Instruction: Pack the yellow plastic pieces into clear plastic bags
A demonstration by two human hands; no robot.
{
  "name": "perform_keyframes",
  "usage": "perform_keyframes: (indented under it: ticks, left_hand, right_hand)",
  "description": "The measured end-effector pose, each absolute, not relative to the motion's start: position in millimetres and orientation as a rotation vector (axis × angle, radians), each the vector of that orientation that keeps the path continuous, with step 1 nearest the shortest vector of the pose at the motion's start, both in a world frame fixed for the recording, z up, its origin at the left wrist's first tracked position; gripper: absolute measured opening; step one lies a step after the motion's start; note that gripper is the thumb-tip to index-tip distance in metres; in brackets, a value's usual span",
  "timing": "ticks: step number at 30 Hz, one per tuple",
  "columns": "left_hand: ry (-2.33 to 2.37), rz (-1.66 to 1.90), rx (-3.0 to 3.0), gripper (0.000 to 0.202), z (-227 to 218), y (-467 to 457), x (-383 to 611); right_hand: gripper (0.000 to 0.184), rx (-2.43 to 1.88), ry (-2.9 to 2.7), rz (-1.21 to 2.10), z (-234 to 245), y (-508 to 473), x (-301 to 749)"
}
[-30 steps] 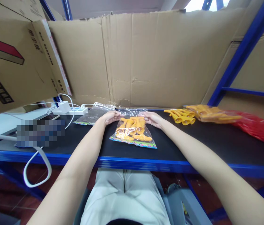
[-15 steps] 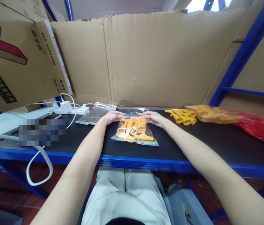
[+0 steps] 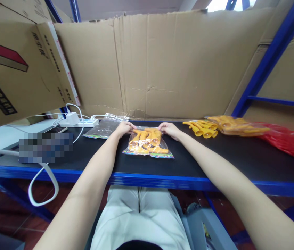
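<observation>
A clear plastic bag with a colourful printed strip along its near edge lies on the black tabletop in front of me. Inside it are several orange-yellow horn-shaped plastic pieces with flared ends. My left hand pinches the bag's far left corner, fingers closed. At the far right corner, my right hand grips the bag between thumb and fingers. The bag's far edge, between the two hands, looks folded down close to the pieces.
Loose yellow horn-shaped pieces lie right of the bag, beside a filled bag and red plastic. Flat bags, a power strip and white cables are at the left. Cardboard walls the back.
The bag's far flap stood out beyond the hands before; now it is folded in. The fingers of both hands have drawn tighter at the corners.
</observation>
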State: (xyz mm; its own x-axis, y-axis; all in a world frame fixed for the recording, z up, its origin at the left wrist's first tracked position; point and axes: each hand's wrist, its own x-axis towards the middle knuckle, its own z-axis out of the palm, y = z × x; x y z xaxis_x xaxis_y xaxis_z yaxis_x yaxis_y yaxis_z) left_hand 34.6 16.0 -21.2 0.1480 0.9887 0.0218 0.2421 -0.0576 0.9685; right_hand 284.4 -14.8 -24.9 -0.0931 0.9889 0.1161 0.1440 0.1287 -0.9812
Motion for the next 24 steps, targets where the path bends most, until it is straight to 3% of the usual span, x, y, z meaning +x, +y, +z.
perform_keyframes:
  ticks: [7,18,21,24]
  left_hand:
    - [1.354,1.026,1.870,0.019,-24,23,34]
    - [1.527,1.074,2.557,0.027,-7,7,32]
    - [1.442,1.148,2.631,0.027,-3,3,36]
    - [1.374,1.241,2.674,0.026,0,-3,42]
  right_hand:
    - [0.028,-1.245,-1.680,0.810,-24,-18,283]
    - [0.033,-1.350,-1.804,1.031,4,-24,274]
    - [0.045,-1.363,-1.968,0.980,16,-20,277]
    - [0.045,-1.388,-2.125,0.809,26,-16,274]
